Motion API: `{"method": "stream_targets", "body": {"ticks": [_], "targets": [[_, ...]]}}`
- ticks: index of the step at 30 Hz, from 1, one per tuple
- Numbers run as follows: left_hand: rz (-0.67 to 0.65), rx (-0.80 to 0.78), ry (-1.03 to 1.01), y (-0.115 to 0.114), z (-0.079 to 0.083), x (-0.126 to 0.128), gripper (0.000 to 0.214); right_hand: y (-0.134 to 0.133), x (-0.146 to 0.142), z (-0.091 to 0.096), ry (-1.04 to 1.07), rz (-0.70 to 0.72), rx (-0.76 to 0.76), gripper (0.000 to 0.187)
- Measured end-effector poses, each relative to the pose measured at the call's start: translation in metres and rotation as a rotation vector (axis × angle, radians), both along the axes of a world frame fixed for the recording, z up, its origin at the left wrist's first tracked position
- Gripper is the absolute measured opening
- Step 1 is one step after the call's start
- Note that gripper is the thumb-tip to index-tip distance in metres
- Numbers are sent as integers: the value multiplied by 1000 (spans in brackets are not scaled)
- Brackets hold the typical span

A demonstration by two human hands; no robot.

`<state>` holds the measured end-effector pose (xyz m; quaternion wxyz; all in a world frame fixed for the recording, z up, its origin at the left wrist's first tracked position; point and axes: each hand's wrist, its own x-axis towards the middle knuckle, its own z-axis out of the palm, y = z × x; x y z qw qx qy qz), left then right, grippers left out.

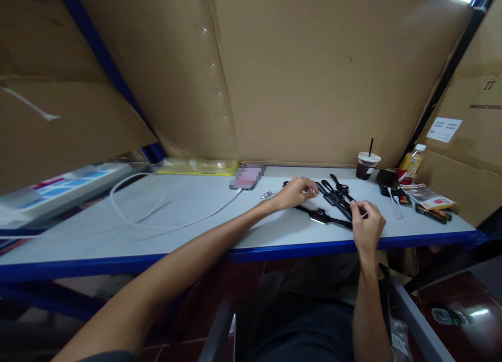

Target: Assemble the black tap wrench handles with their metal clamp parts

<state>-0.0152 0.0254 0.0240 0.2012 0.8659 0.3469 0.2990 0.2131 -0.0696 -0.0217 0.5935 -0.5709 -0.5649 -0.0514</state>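
Observation:
Several black spokeshaves lie together on the white tabletop in front of me. The nearest spokeshave (319,215) shows a bright blade edge facing me; its right end passes behind my right hand. Behind it, another spokeshave (334,197) lies slanted, with a third (342,188) close by. My right hand (367,226) is closed, thumb and forefinger pinched at the right end of a black handle; which one it belongs to is hard to make out. My left hand (297,192) hovers at the left of the pile, fingers curved and apart, with nothing visible in them.
Small shiny metal pieces (267,195) lie left of my left hand, near a phone (247,177) on a white cable (204,217). At right stand a lidded drink cup (367,166), a bottle (411,164) and packets (429,196). Cardboard (294,90) walls the back.

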Motion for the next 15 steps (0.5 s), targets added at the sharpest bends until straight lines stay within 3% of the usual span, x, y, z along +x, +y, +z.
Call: {"method": "stream_targets", "body": {"ticks": [5, 7, 11, 15], "targets": [[320, 279, 149, 21, 26, -42, 17, 2, 3, -3, 7, 7, 0, 33], [444, 309, 266, 30, 29, -60, 18, 2, 3, -3, 14, 7, 1, 34], [561, 181, 415, 42, 24, -84, 14, 2, 2, -1, 24, 18, -5, 39], [528, 14, 544, 49, 19, -94, 9, 1, 2, -2, 15, 8, 11, 46]]}}
